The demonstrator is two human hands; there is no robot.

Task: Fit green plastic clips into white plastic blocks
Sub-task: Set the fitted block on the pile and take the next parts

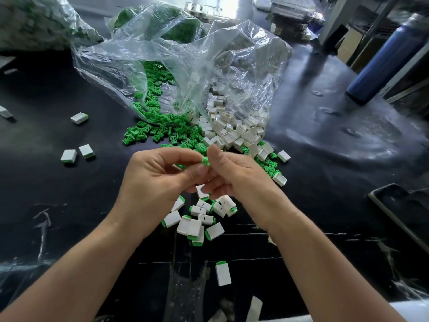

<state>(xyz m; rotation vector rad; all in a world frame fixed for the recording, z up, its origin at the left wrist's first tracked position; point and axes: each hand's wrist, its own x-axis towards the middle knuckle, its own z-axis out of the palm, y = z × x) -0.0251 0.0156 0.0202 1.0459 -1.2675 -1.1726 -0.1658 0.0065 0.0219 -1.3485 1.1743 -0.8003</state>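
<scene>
Above the dark surface (69, 205), the fingers of the left hand (160, 177) and right hand (234, 180) pinch 1 green clip (205, 161) together. A white block (201, 191) is tucked just beneath; I cannot tell which hand holds it. A small finished pile (197, 221) lies below, while heaps of loose clips (160, 132) and empty blocks (232, 133) remain, so most of the work looks undone.

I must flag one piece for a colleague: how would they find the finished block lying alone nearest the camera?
Start at the black table, between the person's forearms. Nearer the viewer than the heap of finished blocks lies one white block. Unlike those, it touches nothing, its green end pointing away.
</scene>
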